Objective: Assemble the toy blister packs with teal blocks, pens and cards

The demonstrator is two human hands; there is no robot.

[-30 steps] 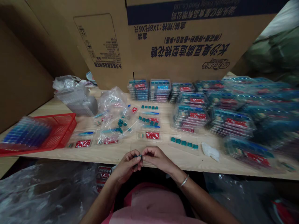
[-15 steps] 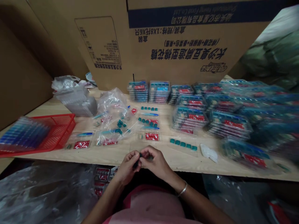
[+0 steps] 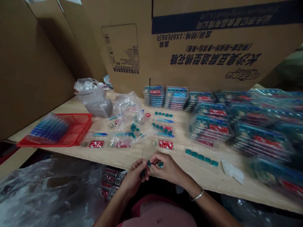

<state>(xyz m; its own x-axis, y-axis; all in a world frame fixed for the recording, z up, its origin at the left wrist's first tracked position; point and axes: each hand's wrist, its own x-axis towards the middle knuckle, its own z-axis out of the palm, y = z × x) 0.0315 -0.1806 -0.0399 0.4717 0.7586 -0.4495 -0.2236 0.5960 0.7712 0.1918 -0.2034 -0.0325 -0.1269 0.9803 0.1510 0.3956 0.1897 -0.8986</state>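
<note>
My left hand (image 3: 135,174) is closed around small dark green pieces, partly hidden by its fingers. Beside it, my right hand (image 3: 167,168) pinches at a small green block (image 3: 149,163) that shows between the fingertips of both hands. Another green block (image 3: 161,164) appears just behind the right fingers; whether it is held or lies in a tray I cannot tell. Beyond the hands lies a clear tray with a red packet (image 3: 166,144). To the right, a row of green blocks (image 3: 200,157) sits in a clear tray.
A red basket (image 3: 81,126) holding blue tubes stands left. Near the middle, a clear plastic bag (image 3: 127,108) lies by loose green blocks (image 3: 134,127). Stacks of filled clear trays (image 3: 209,129) line the right and back. A large carton (image 3: 146,56) stands behind. White tissue (image 3: 233,171) lies right.
My view has swung left, so the table's things sit further right. The hands have parted slightly at the fingertips, and a green block now shows between them.
</note>
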